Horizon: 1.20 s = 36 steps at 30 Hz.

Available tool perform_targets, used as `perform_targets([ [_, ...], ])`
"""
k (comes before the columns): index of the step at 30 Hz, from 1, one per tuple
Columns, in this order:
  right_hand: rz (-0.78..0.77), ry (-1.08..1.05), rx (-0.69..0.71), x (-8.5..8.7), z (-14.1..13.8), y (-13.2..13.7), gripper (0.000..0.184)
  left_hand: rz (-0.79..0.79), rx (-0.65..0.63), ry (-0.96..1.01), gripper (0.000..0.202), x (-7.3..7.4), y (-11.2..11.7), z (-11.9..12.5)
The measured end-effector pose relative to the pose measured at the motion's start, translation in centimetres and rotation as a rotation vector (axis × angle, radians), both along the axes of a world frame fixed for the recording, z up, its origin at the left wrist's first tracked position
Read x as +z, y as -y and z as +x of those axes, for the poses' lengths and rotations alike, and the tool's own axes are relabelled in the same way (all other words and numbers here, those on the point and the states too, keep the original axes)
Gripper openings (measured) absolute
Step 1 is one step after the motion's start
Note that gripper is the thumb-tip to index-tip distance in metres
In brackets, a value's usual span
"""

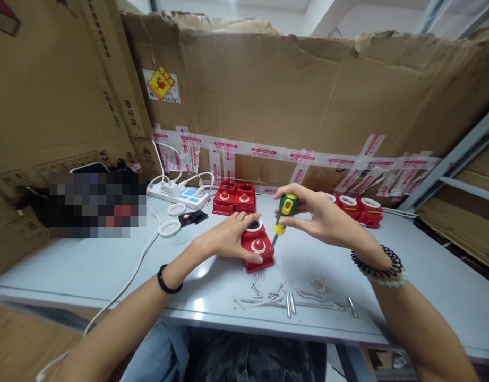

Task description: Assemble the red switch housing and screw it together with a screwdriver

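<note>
My left hand (228, 239) is wrapped round a red plastic box (259, 253) with a red button in a white ring, standing on the grey table (88, 265). My right hand (316, 215) is closed on a green and yellow screwdriver (283, 213). The screwdriver slants down, and its tip touches the box's right side. Several loose metal screws (286, 300) lie on the table just in front of the box.
Two more red boxes (234, 199) stand behind, and others (359, 209) sit at the back right. A white power strip (180, 195) with plugs and cables, white rings (169, 228) and a small black part (192, 216) lie at the back left. Cardboard walls surround the table.
</note>
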State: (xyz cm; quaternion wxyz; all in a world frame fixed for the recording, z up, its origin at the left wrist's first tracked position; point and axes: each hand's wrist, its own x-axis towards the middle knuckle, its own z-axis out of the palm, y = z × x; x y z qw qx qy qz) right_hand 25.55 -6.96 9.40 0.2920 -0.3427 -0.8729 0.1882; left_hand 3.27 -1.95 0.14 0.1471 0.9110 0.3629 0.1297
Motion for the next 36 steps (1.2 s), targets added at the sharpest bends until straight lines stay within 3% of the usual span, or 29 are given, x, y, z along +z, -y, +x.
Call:
perform_targets([
  [7,0.319,-0.043,-0.442,-2.5,-2.7,-0.2,0.026,0.059,0.009,-0.014,0.102,-0.2,-0.1,0.3],
  [9,0.358,-0.048,-0.471,-2.9,-2.9,-0.3,0.024,0.059,0.019,-0.017,0.103,-0.2,-0.1,0.3],
  [13,0.138,-0.167,-0.218,-2.2,-2.1,-0.4,0.035,0.049,0.046,-0.034,0.106,-0.1,0.1,0.2],
  [16,-0.060,-0.122,0.018,-1.0,-1.0,-0.2,0.042,0.056,0.064,-0.050,0.108,0.1,0.2,0.3],
  [19,-0.162,-0.052,0.099,0.0,-0.2,0.1,0.038,0.057,0.105,-0.062,0.107,0.2,0.3,0.4],
  [24,-0.049,-0.075,-0.063,-0.4,-0.2,-0.1,0.028,0.061,0.127,-0.060,0.108,0.0,0.2,0.4],
  [30,0.172,-0.127,-0.358,-2.2,-1.3,-1.0,0.035,0.114,0.155,-0.028,0.104,-0.6,0.2,0.6],
  [36,0.325,-0.136,-0.500,-2.7,-1.7,-1.4,0.035,0.115,0.083,-0.081,0.089,0.3,0.7,0.4],
])
